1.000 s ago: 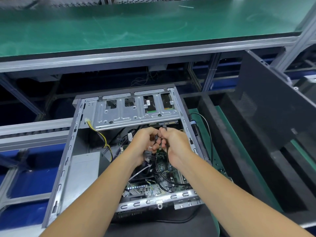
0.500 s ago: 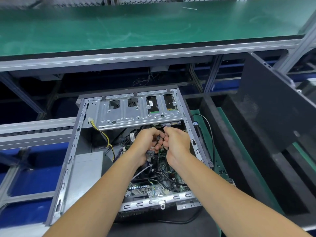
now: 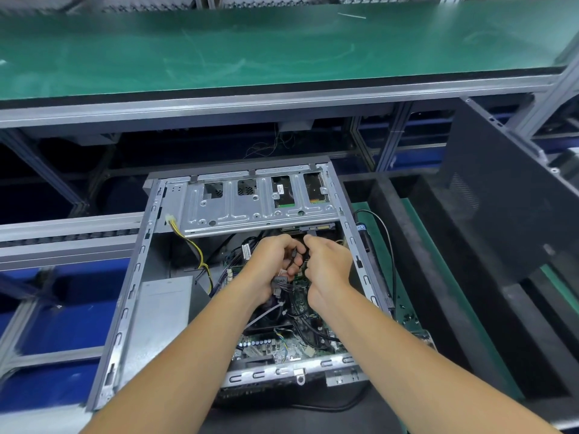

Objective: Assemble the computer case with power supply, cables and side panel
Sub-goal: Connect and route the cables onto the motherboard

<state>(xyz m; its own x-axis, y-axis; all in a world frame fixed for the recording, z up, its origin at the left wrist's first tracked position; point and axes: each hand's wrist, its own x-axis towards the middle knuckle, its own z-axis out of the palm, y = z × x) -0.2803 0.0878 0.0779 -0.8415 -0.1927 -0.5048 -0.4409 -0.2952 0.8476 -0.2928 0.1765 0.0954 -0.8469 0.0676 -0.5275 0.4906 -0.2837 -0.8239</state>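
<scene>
In the head view, the open computer case (image 3: 131, 296) lies on its side on the dark surface (image 3: 282, 418), with the grey power supply (image 3: 163, 308) in its left part and the drive cage (image 3: 260, 205) at the far end. Both hands are inside, just below the cage: the left hand (image 3: 275, 261) curls around a bundle of black cables (image 3: 282, 283), the right hand (image 3: 326, 267) pinches a thin black cable (image 3: 305, 250). The dark side panel (image 3: 507, 214) leans at the right, apart from the case

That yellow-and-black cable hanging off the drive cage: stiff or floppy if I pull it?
Likely floppy: the yellow-and-black cable droops in a loose curve below the drive cage. Probably light, being thin. Its white connector may snag on the cage's edge.
</scene>
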